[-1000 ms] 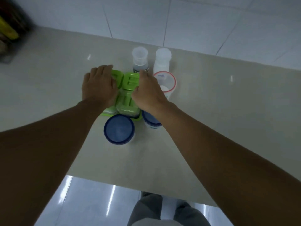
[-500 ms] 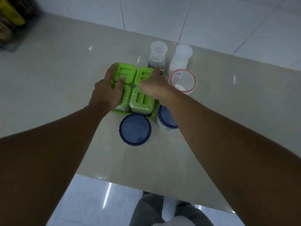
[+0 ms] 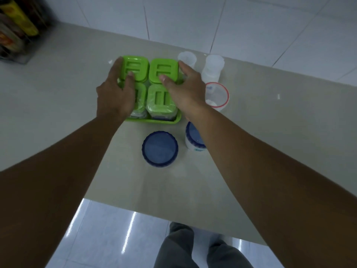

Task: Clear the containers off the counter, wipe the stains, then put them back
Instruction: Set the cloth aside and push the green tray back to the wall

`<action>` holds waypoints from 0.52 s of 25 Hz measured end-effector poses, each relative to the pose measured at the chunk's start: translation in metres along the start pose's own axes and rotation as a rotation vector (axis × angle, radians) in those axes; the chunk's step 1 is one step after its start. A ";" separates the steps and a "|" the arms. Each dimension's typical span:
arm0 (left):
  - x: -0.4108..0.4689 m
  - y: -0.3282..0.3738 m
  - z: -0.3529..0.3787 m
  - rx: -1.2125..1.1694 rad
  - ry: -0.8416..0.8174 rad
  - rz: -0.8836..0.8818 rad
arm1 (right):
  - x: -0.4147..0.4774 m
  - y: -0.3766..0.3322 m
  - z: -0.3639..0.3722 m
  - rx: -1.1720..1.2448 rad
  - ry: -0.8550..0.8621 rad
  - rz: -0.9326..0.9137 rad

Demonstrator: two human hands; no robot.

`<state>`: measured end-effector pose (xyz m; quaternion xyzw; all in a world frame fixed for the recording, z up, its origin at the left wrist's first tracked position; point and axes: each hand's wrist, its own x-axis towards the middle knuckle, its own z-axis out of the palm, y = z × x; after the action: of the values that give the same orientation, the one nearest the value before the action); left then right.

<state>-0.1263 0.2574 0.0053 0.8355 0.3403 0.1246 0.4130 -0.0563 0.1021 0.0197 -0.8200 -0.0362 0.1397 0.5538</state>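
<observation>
Both hands, left (image 3: 115,97) and right (image 3: 185,89), clasp the green tray (image 3: 154,120) of four green-lidded jars (image 3: 161,97); contents unclear. White powder sits in the red-rimmed tub (image 3: 218,95).

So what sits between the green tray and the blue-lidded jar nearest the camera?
Nothing: in the head view, only bare counter separates the green tray from the blue-lidded jar.

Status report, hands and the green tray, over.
Left hand and right hand gripping green tray of four green-lidded jars. Tray on counter. Blue-lidded jar close in front.
</observation>
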 end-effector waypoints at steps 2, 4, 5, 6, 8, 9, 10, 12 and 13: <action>-0.005 0.020 -0.006 -0.049 0.017 0.009 | -0.010 -0.009 -0.013 0.067 0.050 -0.065; -0.012 0.039 -0.010 -0.097 0.020 0.031 | -0.021 -0.015 -0.025 0.117 0.083 -0.097; -0.016 0.050 -0.011 -0.109 0.013 0.040 | -0.027 -0.016 -0.031 0.131 0.101 -0.103; -0.023 0.060 -0.012 -0.110 0.000 0.043 | -0.034 -0.017 -0.039 0.151 0.119 -0.106; -0.036 0.080 -0.012 -0.090 -0.049 0.045 | -0.046 -0.014 -0.056 0.213 0.155 -0.110; -0.044 0.089 -0.012 -0.080 -0.080 0.051 | -0.052 -0.010 -0.064 0.248 0.174 -0.112; -0.052 0.097 -0.010 -0.073 -0.112 0.062 | -0.058 -0.005 -0.074 0.282 0.194 -0.121; -0.068 0.110 -0.002 -0.082 -0.183 0.086 | -0.068 0.009 -0.093 0.328 0.244 -0.137; -0.075 0.116 0.004 -0.094 -0.215 0.096 | -0.072 0.016 -0.103 0.341 0.274 -0.139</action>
<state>-0.1258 0.1548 0.0978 0.8391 0.2475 0.0700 0.4794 -0.0995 -0.0122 0.0547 -0.7215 0.0072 -0.0072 0.6923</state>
